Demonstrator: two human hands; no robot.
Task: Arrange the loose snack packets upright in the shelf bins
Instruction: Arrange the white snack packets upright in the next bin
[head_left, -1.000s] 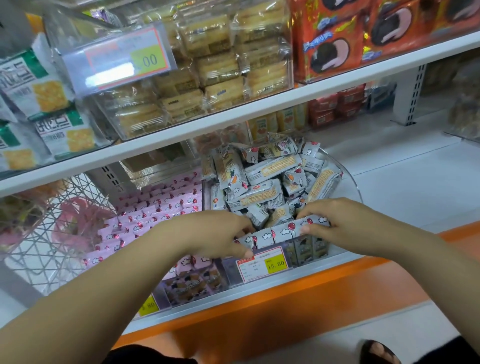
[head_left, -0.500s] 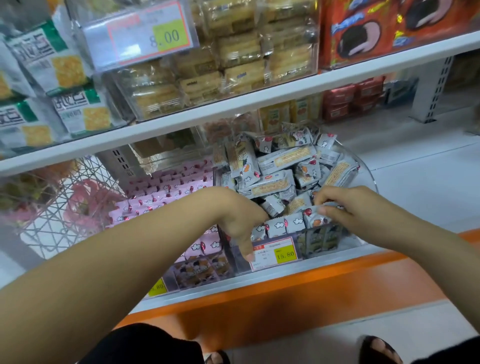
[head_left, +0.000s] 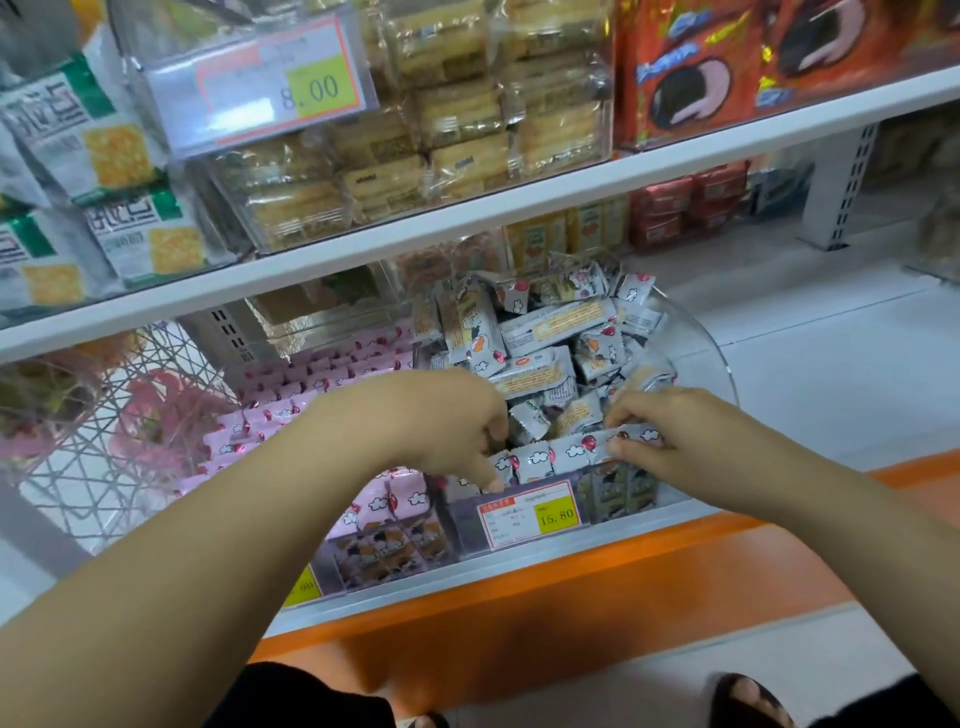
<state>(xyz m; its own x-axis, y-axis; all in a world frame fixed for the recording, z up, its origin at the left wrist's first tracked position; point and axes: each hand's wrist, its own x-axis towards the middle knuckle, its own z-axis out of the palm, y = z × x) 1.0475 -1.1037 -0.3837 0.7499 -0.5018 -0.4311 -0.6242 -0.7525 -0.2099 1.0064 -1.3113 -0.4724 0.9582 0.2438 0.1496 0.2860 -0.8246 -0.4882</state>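
The head view looks down at a shop shelf. The upper shelf (head_left: 467, 228) juts out over the back of the work area and carries a clear box of biscuit packs (head_left: 441, 130) with an 8.00 price tag (head_left: 270, 83), green-and-white cracker bags (head_left: 104, 156) and red boxes (head_left: 727, 67). Below it, on the left, stands a white wire basket (head_left: 78, 457), and beside that lies a bed of pink packets (head_left: 311, 384) in neat lines. The clear bin (head_left: 719, 348) to their right holds a loose heap of silver packets (head_left: 540, 332), lying flat and tilted in all directions. A 15.80 price tag (head_left: 530, 512) hangs on the bin's front wall, above the orange shelf edge (head_left: 571, 587).

Along the bin's front wall a front row (head_left: 540, 457) of silver packets stands upright, side by side. The left hand (head_left: 441, 421) reaches over the pink packets to the left end of this row. Its fingers are curled downward and its thumb points down against the front wall. Whether it grips a packet cannot be told, as the fingertips are hidden. The right hand (head_left: 675, 431) is at the right end, thumb and fingers pinching the end packet (head_left: 631, 436) by its top edge. The loose heap sits just behind both hands.
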